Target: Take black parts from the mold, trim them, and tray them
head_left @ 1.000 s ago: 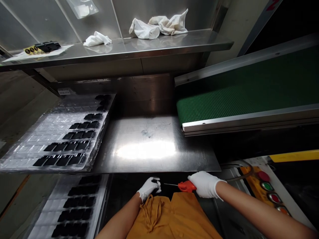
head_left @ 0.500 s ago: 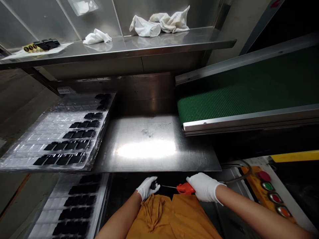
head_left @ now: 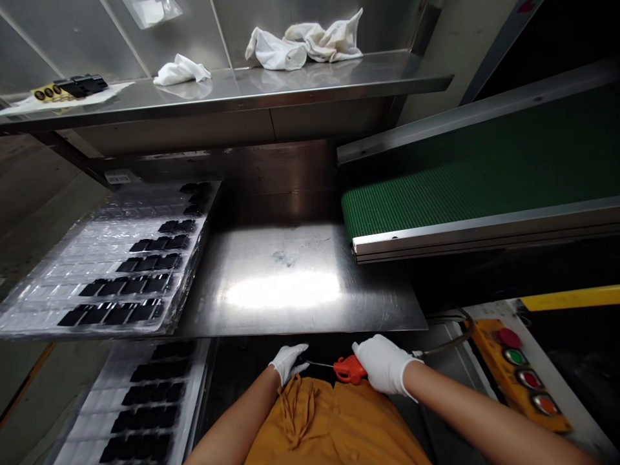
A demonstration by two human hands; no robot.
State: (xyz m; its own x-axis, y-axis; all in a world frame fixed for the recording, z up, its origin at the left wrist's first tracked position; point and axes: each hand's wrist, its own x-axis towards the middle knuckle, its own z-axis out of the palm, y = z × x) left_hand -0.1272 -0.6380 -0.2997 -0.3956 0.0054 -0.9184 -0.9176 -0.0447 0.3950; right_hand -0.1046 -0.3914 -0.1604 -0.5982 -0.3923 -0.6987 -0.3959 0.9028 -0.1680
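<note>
My right hand (head_left: 385, 363), in a white glove, is closed round a red air blow gun (head_left: 349, 369) with a thin metal nozzle. The nozzle points left at my left hand (head_left: 289, 361), also gloved in white. Its fingers are curled round a small black plastic part (head_left: 298, 361), mostly hidden and dark against the background. The nozzle tip is close to that part; I cannot tell whether they touch. Both hands are low, in front of the orange apron (head_left: 334, 426) and below the steel table's front edge.
Clear plastic trays (head_left: 39, 303) with rows of black parts lie left on the steel table (head_left: 290, 258); more trays (head_left: 92, 413) are below. A green conveyor belt (head_left: 436, 174) is at right, above a yellow button box (head_left: 523, 374). White cloths (head_left: 276, 50) rest on a shelf (head_left: 232, 97).
My right hand and the blow gun have moved slightly left, bringing the nozzle nearer my left hand. The black part shows less now. The whole view has shifted a little.
</note>
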